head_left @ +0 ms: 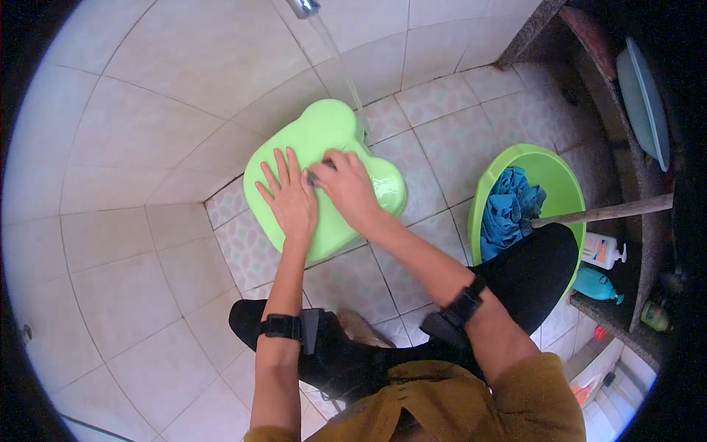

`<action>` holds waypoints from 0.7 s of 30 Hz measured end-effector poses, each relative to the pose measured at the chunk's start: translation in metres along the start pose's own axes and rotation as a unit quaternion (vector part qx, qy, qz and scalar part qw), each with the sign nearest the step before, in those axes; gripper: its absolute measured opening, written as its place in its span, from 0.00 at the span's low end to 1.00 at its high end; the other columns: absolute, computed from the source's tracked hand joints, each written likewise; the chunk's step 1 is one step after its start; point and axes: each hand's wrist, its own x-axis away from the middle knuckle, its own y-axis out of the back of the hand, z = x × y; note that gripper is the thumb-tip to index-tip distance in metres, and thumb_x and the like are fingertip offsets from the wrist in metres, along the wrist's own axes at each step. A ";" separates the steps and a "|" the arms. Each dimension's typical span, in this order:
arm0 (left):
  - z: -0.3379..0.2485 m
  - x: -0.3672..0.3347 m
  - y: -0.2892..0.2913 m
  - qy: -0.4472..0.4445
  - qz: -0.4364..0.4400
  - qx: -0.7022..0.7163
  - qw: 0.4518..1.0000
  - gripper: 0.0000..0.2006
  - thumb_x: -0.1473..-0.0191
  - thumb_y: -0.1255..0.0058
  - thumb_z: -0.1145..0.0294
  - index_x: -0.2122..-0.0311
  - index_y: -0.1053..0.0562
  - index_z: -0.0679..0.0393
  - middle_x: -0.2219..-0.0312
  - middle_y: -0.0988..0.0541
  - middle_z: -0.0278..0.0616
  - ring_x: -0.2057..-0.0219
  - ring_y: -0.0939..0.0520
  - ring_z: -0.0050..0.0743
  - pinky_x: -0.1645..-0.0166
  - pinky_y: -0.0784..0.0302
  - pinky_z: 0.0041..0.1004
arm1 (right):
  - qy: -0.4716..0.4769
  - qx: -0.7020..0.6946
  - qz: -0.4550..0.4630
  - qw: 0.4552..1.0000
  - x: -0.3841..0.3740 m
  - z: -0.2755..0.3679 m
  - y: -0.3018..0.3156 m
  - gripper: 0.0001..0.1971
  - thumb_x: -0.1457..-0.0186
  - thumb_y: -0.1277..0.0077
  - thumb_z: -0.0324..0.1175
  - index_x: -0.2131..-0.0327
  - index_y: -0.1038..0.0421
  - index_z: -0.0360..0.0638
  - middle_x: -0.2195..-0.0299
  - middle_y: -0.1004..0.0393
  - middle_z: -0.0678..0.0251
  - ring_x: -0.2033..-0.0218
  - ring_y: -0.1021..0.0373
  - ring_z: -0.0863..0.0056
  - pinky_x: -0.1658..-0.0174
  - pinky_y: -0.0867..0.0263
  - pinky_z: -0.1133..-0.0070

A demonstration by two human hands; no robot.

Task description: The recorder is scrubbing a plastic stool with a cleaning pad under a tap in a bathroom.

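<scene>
A light green plastic stool [276,166] with rounded, ear-like lobes sits on the tiled floor in front of me. My left hand [291,202] lies flat on its top with the fingers spread. Just beside it, my right hand [346,188] is closed around a small dark grey scouring pad [312,179] and presses it on the stool top. Fingers hide most of the pad. Water runs from a metal tap [303,7] at the top, falling by the stool's far right lobe, and the surface near the right lobe looks wet.
On the right stands a green basin [567,177] holding blue cloth [508,206], with a wooden stick [618,211] reaching over it. Pump bottles, one white [602,250] and one teal [595,284], stand on a dark shelf. Tiled wall [162,169] borders the left.
</scene>
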 end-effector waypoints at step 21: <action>-0.015 -0.003 0.002 0.005 0.020 -0.007 1.000 0.26 0.40 0.75 0.55 0.38 0.52 0.52 0.38 0.53 0.39 0.38 0.55 0.52 0.37 0.66 0.50 | -0.178 0.136 -0.084 0.971 -0.069 -0.035 -0.005 0.11 0.53 0.48 0.36 0.64 0.31 0.47 0.67 0.37 0.59 0.62 0.40 0.59 0.61 0.43 0.67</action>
